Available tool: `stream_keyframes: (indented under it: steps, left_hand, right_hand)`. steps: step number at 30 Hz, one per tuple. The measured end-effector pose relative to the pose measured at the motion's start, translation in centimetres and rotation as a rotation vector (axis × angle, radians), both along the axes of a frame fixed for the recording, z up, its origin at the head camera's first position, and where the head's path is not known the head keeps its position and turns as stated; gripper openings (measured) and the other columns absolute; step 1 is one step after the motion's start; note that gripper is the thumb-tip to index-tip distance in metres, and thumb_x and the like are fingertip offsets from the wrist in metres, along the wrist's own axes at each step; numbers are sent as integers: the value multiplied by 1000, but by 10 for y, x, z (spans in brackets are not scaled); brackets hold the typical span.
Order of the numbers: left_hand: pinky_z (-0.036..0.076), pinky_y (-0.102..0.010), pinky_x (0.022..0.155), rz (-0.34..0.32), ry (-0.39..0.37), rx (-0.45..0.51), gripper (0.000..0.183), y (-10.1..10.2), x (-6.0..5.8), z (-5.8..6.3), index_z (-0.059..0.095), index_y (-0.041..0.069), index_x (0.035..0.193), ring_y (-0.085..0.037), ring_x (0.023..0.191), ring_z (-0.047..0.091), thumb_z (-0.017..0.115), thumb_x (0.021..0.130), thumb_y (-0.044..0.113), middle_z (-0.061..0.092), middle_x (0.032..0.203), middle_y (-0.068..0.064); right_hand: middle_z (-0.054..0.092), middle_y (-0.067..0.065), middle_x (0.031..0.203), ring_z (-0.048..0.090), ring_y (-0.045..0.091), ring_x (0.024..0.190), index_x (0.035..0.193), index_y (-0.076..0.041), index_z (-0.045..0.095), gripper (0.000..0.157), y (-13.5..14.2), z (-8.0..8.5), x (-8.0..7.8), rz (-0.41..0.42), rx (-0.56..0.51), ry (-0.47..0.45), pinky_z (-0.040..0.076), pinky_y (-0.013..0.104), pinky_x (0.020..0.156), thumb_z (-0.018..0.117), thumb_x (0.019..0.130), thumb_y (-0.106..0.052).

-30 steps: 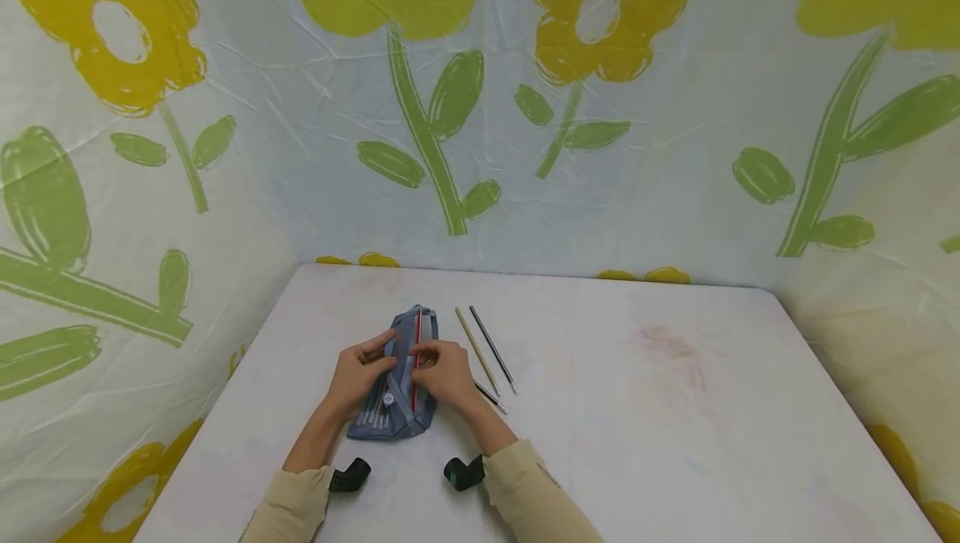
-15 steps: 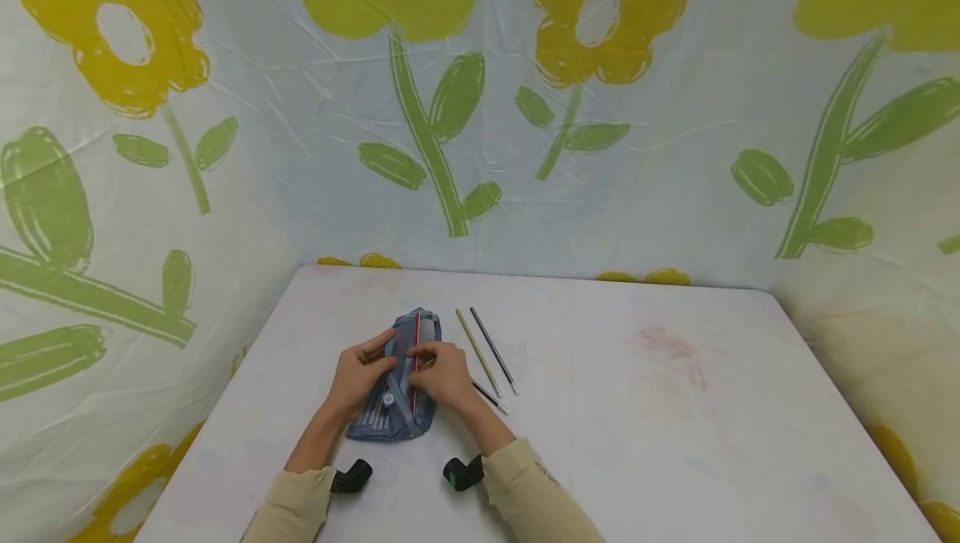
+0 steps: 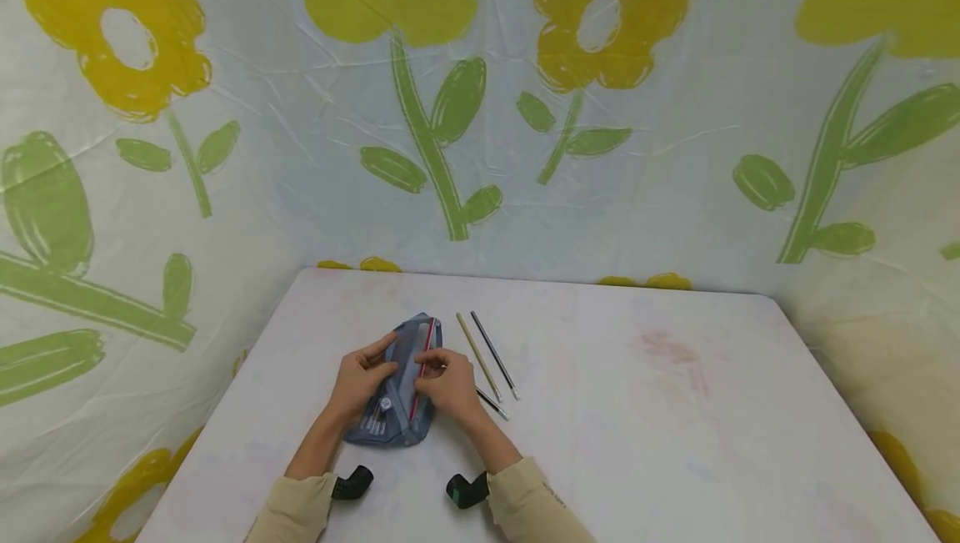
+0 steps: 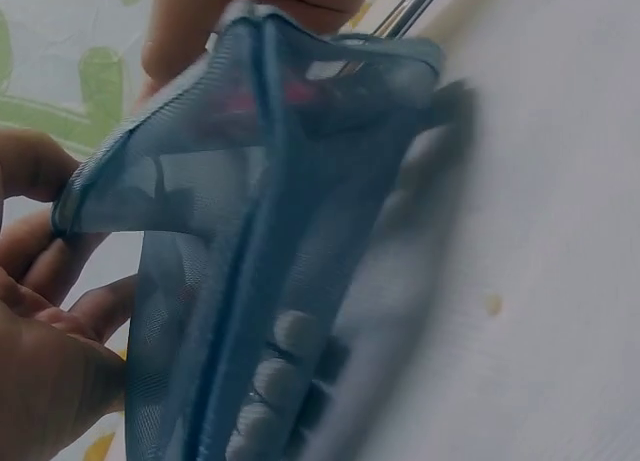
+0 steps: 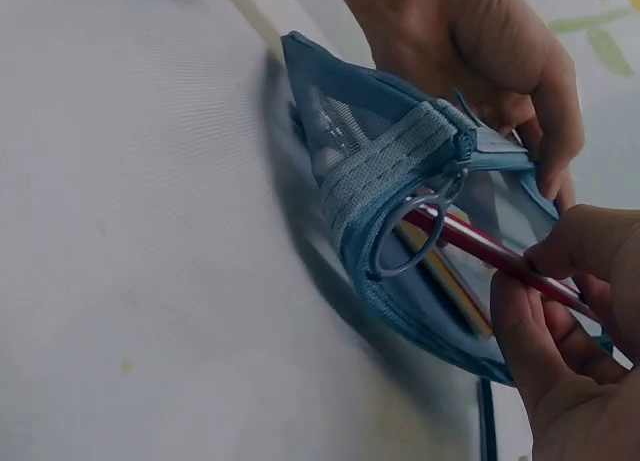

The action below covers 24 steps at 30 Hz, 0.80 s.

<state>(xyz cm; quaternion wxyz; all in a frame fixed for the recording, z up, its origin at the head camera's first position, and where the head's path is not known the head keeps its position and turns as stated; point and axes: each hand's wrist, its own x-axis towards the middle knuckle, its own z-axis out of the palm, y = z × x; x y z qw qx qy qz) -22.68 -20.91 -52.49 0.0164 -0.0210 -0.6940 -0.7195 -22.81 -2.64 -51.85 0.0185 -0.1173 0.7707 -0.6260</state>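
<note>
A blue mesh pencil case (image 3: 407, 351) lies lengthwise on the left part of the table, its zipped mouth gaping. My left hand (image 3: 360, 380) grips its left edge between thumb and fingers. With thumb and fingertips, my right hand (image 3: 450, 380) pinches a red pencil (image 5: 495, 254), which slants into the mouth past the ring-shaped zip pull (image 5: 415, 231). Several pencils with pale ends (image 4: 270, 381) show through the mesh at the near end. The red pencil's lower part is hidden inside the case.
Right of the case, a gold pencil (image 3: 477, 351) and a dark pencil (image 3: 495, 355) lie side by side. A black pencil (image 3: 492, 404) with a white end lies closer, partly behind the right hand. Flower-printed cloth (image 3: 600, 151) walls the white table (image 3: 637, 409).
My right hand has moved slightly right, and the red pencil's far end has swung right with it. The left hand keeps its hold on the case; the loose pencils lie as before.
</note>
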Motion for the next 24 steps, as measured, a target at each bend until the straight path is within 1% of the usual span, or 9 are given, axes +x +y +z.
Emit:
stream_keyframes:
  steps: [6, 10, 12, 14, 17, 18, 21, 23, 24]
  left_hand:
    - [37, -23, 99, 3, -6, -9, 53, -2, 0, -1, 52, -2, 137, -22, 132, 40, 63, 86, -9, 48, 140, -14]
    - [32, -26, 104, -16, 12, 11, 54, -3, 1, 3, 49, -3, 139, -22, 136, 35, 61, 86, -9, 45, 144, -14]
    - [30, -28, 106, -36, 19, 16, 55, -4, 1, 3, 48, -3, 140, -22, 137, 33, 61, 87, -9, 43, 146, -13]
    - [30, -28, 106, -52, 23, 16, 55, -5, 1, 3, 47, -3, 141, -21, 138, 32, 61, 88, -8, 42, 147, -13]
    - [32, -27, 104, -72, 17, 22, 55, -6, 1, 3, 46, -3, 141, -22, 138, 32, 61, 89, -8, 41, 148, -12]
    - [33, -26, 103, -76, 12, 22, 55, -6, 1, 4, 46, -3, 142, -22, 138, 31, 61, 89, -8, 40, 148, -12]
    - [34, -28, 103, -90, 3, 25, 56, -7, 0, 5, 45, -4, 142, -23, 138, 31, 60, 89, -11, 39, 148, -14]
    - [33, -32, 104, -104, -1, 21, 56, -6, 1, 7, 43, -5, 142, -25, 139, 30, 59, 89, -12, 37, 149, -15]
    - [31, -34, 105, -114, -1, 17, 57, -6, 1, 9, 42, -6, 142, -26, 139, 29, 59, 89, -13, 35, 150, -16]
  right_hand:
    - [62, 4, 80, 61, 9, 66, 100, 0, 72, 31, 0, 13, 4, -33, 44, 43, 50, 24, 54, 70, 69, 8]
    - [63, 5, 83, 63, 12, 70, 99, -1, 72, 29, 0, 17, 1, -100, -21, 15, 51, 24, 56, 70, 72, 8]
    - [64, 8, 86, 65, 15, 73, 101, 0, 72, 30, 3, 19, -2, -118, -83, -3, 52, 25, 58, 71, 72, 8]
    - [64, 10, 88, 66, 19, 76, 102, 0, 71, 29, 9, 24, -4, -105, -114, -15, 52, 25, 60, 72, 74, 7]
    - [64, 14, 89, 67, 25, 77, 103, 3, 71, 28, 18, 36, -6, -69, -144, -32, 52, 25, 59, 73, 76, 8]
    - [64, 16, 90, 66, 25, 77, 102, 3, 71, 27, 21, 41, -5, -60, -160, -42, 52, 25, 59, 73, 76, 8]
    - [63, 20, 90, 65, 23, 76, 104, 7, 70, 27, 27, 54, -4, -68, -211, -38, 53, 26, 60, 72, 77, 9]
    - [62, 21, 91, 64, 21, 76, 106, 8, 68, 28, 32, 59, -4, -69, -266, -55, 54, 29, 63, 71, 77, 10]
    - [61, 19, 91, 64, 19, 76, 107, 9, 67, 29, 34, 60, -4, -50, -287, -77, 55, 29, 65, 70, 78, 9]
